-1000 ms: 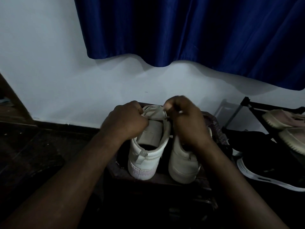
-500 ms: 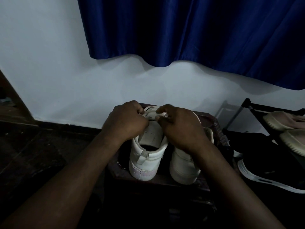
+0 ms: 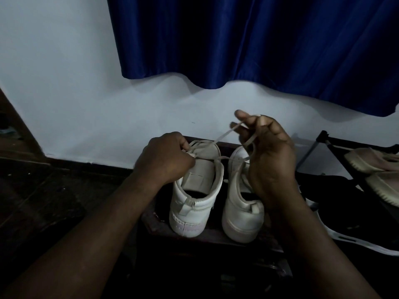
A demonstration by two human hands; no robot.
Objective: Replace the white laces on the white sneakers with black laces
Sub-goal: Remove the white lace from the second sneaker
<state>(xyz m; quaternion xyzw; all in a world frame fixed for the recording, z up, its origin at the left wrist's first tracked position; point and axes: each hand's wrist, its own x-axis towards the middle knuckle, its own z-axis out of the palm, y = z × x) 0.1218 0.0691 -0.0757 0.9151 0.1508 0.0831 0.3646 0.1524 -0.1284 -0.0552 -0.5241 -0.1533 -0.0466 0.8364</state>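
two smooth, round-heeled white sneakers [image 3: 194, 203], one flat pale lace [image 3: 222, 134]

The left sneaker [image 3: 194, 203] and the right sneaker [image 3: 239, 212] are showing plain white, the left one carrying a faint pink tint low on its heel, and the lace [image 3: 222, 134] is looking off-white. A plain deep-blue curtain [image 3: 259, 39] is hanging over a pale bluish-white wall [image 3: 64, 83]. A black shoe [image 3: 356, 216] is showing a white sole edge below cream shoes [image 3: 371, 160].
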